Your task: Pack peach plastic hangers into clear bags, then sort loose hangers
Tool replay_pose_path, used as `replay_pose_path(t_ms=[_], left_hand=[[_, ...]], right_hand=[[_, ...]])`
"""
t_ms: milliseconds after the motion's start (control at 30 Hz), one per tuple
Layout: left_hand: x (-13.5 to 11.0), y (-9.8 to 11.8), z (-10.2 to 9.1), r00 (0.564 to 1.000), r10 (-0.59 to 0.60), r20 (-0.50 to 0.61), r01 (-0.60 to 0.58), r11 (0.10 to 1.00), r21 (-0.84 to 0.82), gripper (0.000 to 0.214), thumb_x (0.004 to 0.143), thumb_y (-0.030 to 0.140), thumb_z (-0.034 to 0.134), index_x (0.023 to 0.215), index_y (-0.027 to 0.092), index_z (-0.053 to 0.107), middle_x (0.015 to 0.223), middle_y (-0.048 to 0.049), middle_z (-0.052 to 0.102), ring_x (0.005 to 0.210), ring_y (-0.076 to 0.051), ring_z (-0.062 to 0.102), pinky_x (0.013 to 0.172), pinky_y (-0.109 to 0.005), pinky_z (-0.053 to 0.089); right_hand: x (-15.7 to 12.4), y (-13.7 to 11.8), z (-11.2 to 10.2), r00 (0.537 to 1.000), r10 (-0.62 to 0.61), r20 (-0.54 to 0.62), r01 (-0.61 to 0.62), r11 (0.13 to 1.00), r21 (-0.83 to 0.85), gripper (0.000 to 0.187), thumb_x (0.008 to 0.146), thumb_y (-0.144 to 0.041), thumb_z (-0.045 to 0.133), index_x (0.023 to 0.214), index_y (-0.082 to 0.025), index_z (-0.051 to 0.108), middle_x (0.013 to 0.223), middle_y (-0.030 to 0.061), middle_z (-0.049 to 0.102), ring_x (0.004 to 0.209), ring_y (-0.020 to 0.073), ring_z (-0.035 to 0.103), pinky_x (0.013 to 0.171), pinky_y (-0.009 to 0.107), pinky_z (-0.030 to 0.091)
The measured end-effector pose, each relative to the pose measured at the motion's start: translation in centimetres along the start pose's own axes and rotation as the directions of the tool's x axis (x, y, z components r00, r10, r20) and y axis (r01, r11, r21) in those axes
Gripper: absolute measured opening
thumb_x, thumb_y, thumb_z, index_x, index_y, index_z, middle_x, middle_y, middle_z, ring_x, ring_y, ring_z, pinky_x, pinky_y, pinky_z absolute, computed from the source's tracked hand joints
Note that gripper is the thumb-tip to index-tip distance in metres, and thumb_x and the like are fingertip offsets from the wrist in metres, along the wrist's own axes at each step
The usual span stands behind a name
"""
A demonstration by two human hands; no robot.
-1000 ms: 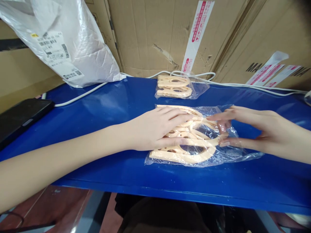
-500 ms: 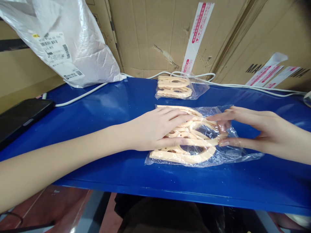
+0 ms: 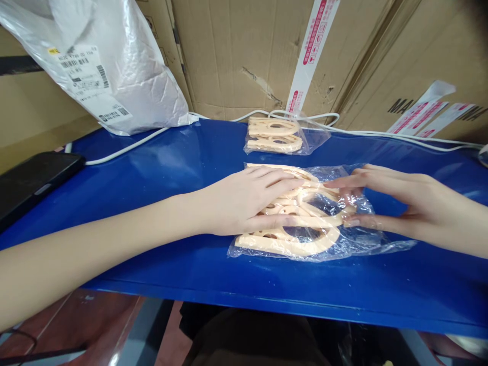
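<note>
A clear plastic bag (image 3: 364,239) lies on the blue table, holding several beige curved flat pieces (image 3: 324,244) with rounded ends and holes. My left hand (image 3: 247,201) rests flat on top of the bag, fingers stretched out over the pieces. At the bag's right side, my right hand (image 3: 389,201) has its thumb and bent fingers around the bag and the rounded end of a beige piece. Its forefinger reaches onto the bag, and some fingertips are partly hidden. Behind it sits a smaller clear bag (image 3: 312,140) with similar beige pieces (image 3: 274,144), untouched.
A white mailing bag (image 3: 148,96) with labels leans at the back left. The black phone-like device (image 3: 34,178) lies at the left edge. White cable (image 3: 125,150) runs along the back, before tall cardboard boxes (image 3: 236,61). The blue table's front edge (image 3: 267,305) is near.
Both hands keep nearly the same place on the bag. The whole view has shifted very slightly; nothing is taken up or let go.
</note>
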State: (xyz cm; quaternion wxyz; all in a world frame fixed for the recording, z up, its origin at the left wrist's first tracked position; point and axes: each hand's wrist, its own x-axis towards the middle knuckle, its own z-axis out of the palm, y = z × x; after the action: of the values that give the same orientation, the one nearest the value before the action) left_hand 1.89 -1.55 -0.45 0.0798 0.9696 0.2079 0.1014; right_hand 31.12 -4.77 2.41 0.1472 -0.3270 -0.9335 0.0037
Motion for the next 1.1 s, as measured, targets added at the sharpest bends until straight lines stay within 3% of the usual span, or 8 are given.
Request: replay_pose_path(t_ms=[467, 933, 1100], left_hand=[[0.05, -0.01, -0.01, 1.000, -0.007, 0.000, 0.007, 1.000, 0.023, 0.064, 0.103, 0.054, 0.041, 0.155, 0.017, 0.033, 0.162, -0.0033, 0.035, 0.150, -0.016, 0.028, 0.124, -0.031, 0.018], [0.10, -0.03, 0.00, 1.000, -0.002, 0.001, 0.002, 1.000, 0.027, 0.063, 0.103, 0.054, 0.041, 0.155, 0.018, 0.032, 0.162, -0.0046, 0.035, 0.150, -0.017, 0.029, 0.124, -0.031, 0.020], [0.04, -0.02, -0.02, 1.000, 0.013, -0.012, -0.013, 1.000, 0.015, 0.063, 0.104, 0.054, 0.040, 0.155, 0.018, 0.032, 0.162, -0.0050, 0.036, 0.149, -0.017, 0.030, 0.123, -0.031, 0.020]], right_hand=[[0.13, 0.08, 0.04, 0.998, 0.024, 0.049, -0.029, 0.993, 0.112, 0.035, 0.094, -0.049, 0.057, 0.127, -0.035, 0.059, 0.115, -0.0007, 0.073, 0.102, 0.0209, 0.072, 0.076, 0.029, 0.060], [0.07, 0.26, 0.10, 0.998, 0.015, 0.058, -0.019, 0.997, 0.078, 0.033, 0.096, -0.047, 0.055, 0.126, -0.034, 0.059, 0.117, 0.0013, 0.072, 0.102, 0.0226, 0.072, 0.069, 0.030, 0.059], [0.12, 0.07, 0.11, 1.000, 0.006, 0.029, -0.009, 0.996, 0.084, 0.036, 0.096, -0.047, 0.055, 0.130, -0.037, 0.058, 0.117, -0.0007, 0.072, 0.101, 0.0214, 0.072, 0.075, 0.029, 0.060]])
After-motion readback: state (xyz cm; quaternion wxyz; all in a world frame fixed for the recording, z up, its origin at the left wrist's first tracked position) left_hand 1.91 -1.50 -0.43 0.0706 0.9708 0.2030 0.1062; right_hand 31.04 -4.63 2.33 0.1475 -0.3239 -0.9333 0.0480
